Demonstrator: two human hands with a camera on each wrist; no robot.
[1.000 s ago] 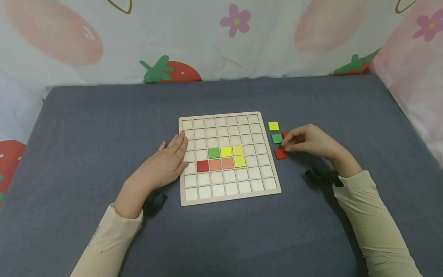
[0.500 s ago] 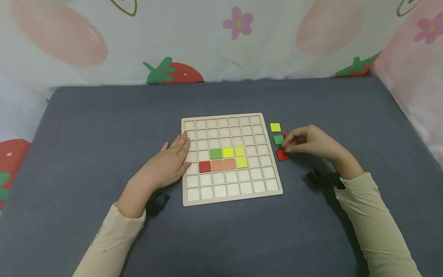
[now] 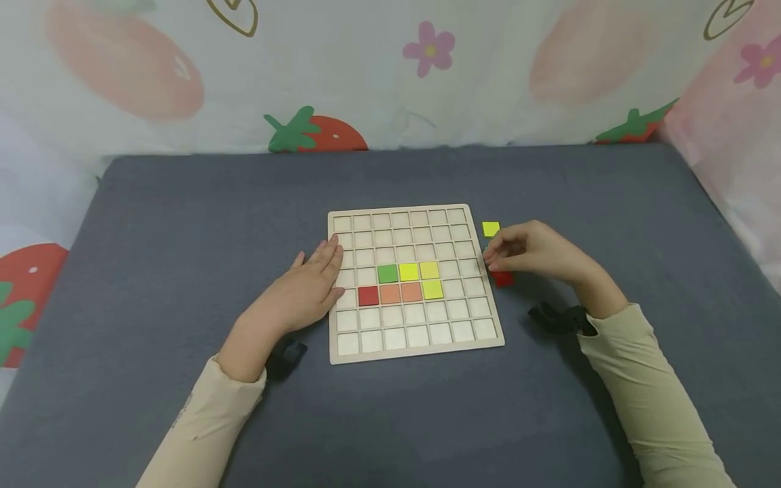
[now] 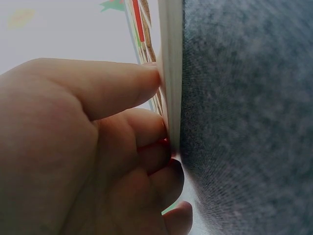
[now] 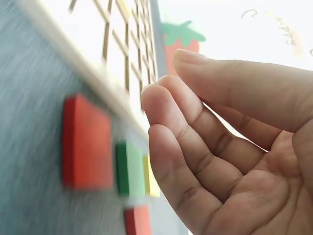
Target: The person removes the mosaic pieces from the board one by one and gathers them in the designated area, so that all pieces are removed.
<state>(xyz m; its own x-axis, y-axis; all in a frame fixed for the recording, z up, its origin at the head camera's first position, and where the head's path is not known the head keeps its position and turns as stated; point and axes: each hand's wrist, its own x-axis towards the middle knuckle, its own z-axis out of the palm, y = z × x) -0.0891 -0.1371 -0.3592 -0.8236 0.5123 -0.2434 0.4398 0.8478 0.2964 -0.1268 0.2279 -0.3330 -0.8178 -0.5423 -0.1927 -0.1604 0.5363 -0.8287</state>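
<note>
A pale wooden grid board (image 3: pixel 421 350) lies on the table. My left hand (image 3: pixel 308 288) rests on its left border with straight fingers, the thumb (image 4: pixel 132 83) against the edge in the left wrist view. Several tiles fill cells mid-board: a green tile (image 3: pixel 387 274), yellow ones, a dark red tile (image 3: pixel 369 295) and two salmon ones. My right hand (image 3: pixel 543 254) hovers at the board's right edge, fingers loosely bent, with nothing visible between thumb and fingertips. Below it lie a red tile (image 5: pixel 90 142), a green tile (image 5: pixel 131 169), a yellow tile (image 3: pixel 491 229) and another red tile (image 5: pixel 138 220).
Dark grey cloth (image 3: pixel 390 420) covers the table. Behind it hangs a pale curtain (image 3: pixel 488 88) printed with strawberries and flowers. Black straps with a camera sit at both wrists, the right strap (image 3: pixel 558 318) low over the cloth.
My right hand has moved a little left toward the board's edge, now covering the loose green and rear red tiles in the head view. The left hand stays on the board; the head view shifts slightly.
</note>
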